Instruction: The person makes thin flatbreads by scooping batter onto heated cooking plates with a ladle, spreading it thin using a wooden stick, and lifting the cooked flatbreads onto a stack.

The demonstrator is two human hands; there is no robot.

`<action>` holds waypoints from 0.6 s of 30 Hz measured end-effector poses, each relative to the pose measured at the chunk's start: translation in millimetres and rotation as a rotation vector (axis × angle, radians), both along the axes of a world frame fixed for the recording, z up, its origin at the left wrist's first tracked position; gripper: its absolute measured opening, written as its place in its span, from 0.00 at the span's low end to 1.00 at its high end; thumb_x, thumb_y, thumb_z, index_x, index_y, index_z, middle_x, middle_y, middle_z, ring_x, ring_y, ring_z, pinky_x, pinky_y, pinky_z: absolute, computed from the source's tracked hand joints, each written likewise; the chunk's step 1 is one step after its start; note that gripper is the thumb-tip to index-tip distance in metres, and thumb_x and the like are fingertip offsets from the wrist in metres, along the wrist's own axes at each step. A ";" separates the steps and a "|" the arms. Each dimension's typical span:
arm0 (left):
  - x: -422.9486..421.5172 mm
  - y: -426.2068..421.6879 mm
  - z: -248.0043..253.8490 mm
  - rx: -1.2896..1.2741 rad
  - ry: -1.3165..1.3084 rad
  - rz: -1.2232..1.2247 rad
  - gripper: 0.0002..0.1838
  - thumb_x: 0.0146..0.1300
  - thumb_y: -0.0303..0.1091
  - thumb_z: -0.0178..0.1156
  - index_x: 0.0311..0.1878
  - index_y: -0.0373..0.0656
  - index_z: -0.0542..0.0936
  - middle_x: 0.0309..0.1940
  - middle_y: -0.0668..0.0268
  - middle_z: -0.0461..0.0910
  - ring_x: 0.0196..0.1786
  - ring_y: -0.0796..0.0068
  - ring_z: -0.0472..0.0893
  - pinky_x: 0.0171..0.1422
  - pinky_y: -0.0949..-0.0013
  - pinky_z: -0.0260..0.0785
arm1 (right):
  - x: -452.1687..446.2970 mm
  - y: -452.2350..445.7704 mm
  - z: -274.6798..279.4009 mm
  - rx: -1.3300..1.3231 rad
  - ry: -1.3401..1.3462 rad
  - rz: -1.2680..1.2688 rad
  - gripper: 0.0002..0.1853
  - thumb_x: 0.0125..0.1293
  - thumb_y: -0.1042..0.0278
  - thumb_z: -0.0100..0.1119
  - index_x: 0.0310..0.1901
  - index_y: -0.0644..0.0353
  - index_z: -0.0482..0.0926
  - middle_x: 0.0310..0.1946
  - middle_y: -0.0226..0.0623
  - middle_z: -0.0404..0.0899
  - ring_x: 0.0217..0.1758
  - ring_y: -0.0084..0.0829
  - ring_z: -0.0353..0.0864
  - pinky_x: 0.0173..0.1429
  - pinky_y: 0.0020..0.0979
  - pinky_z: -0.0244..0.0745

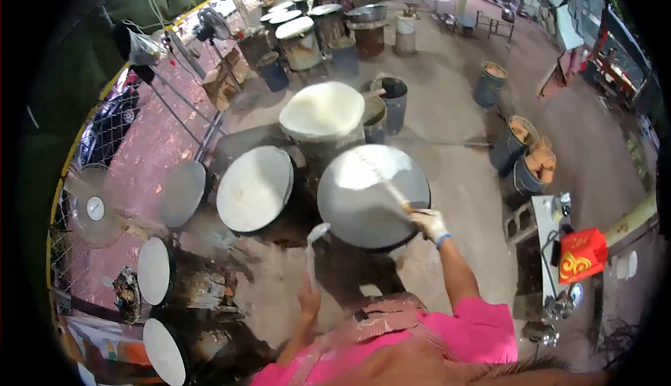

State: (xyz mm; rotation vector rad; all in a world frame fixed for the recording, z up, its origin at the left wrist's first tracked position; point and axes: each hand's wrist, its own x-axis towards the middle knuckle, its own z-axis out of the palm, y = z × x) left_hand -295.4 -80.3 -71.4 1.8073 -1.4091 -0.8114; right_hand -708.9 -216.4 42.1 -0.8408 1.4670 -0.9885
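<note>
My right hand, in a white glove with a blue band at the wrist, is closed around a wooden-handled tool. That tool reaches over a large round griddle, its far end blurred against the white batter. The batter covers the griddle's far part, and bare grey surface shows nearer me. Lower and to the left, my bare left hand grips a ladle upright, its whitish bowl on top, beside the griddle's left edge and apart from it.
Left of the griddle stands another round pan with a pale surface; a white-topped drum is behind. Buckets of brown chunks stand right, near a side table with a red bag. A fan is far left.
</note>
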 end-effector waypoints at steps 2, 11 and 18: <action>-11.3 10.4 5.5 0.024 0.002 0.046 0.37 0.49 0.24 0.51 0.67 0.49 0.57 0.45 0.58 0.77 0.27 0.74 0.75 0.31 0.70 0.69 | -33.8 -33.4 -66.8 -0.033 -0.289 -0.154 0.16 0.53 0.66 0.63 0.43 0.63 0.79 0.17 0.31 0.73 0.15 0.19 0.67 0.17 0.22 0.58; -47.7 54.4 37.7 -0.162 -0.181 0.279 0.34 0.51 0.30 0.54 0.64 0.41 0.59 0.36 0.49 0.77 0.32 0.59 0.79 0.34 0.63 0.70 | -63.8 -57.5 -29.9 0.141 -0.174 0.143 0.12 0.54 0.63 0.61 0.37 0.62 0.80 0.21 0.31 0.76 0.17 0.22 0.69 0.15 0.25 0.59; -54.3 84.6 30.0 0.373 0.197 0.470 0.35 0.50 0.24 0.58 0.64 0.47 0.62 0.34 0.63 0.76 0.33 0.70 0.76 0.36 0.65 0.70 | -46.6 -57.4 -9.6 0.330 -0.200 0.455 0.11 0.50 0.57 0.65 0.25 0.55 0.78 0.15 0.24 0.67 0.11 0.19 0.60 0.14 0.25 0.51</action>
